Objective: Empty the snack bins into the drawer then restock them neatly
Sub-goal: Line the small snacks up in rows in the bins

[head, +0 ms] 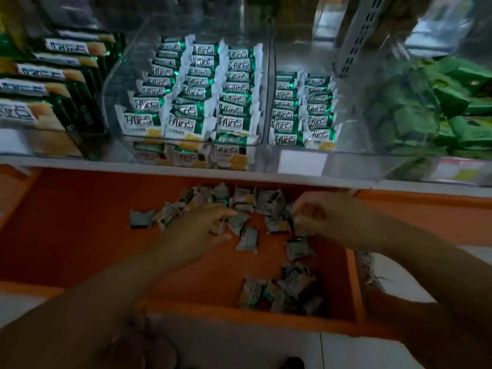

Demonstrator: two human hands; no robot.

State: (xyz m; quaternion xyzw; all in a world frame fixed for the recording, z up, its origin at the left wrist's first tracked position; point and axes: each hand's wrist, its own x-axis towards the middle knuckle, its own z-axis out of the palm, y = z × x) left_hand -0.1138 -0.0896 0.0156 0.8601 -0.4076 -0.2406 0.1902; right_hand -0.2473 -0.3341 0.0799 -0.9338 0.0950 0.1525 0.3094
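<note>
1. State: the loose packets lie scattered on the floor of the orange drawer, mostly along its far edge. A second heap sits at the near right corner.
2. The middle bin above holds three tidy columns. The right bin holds two columns, with bare space to their right. Judgement: this is the restocking phase, and the right bin is the one to fill.
3. Left hand: fingers and thumb are spread over a packet in the far scatter, not closed on anything visible.
4. Right hand: over the same scatter and motion-blurred, with fingers curled. Cannot tell whether it grasps a packet.
5. Method: gather several packets per hand and turn each label-up the same way before lifting, since they lie at mixed angles.
6. Square the stack against the drawer floor, then set it as a third column beside the existing two, front edge matching.
7. Risk: foil wrappers look slippery, so a loose stack may fan out on the lift. Keep stacks small.
8. Clear the far scatter first, then the near heap.
</note>
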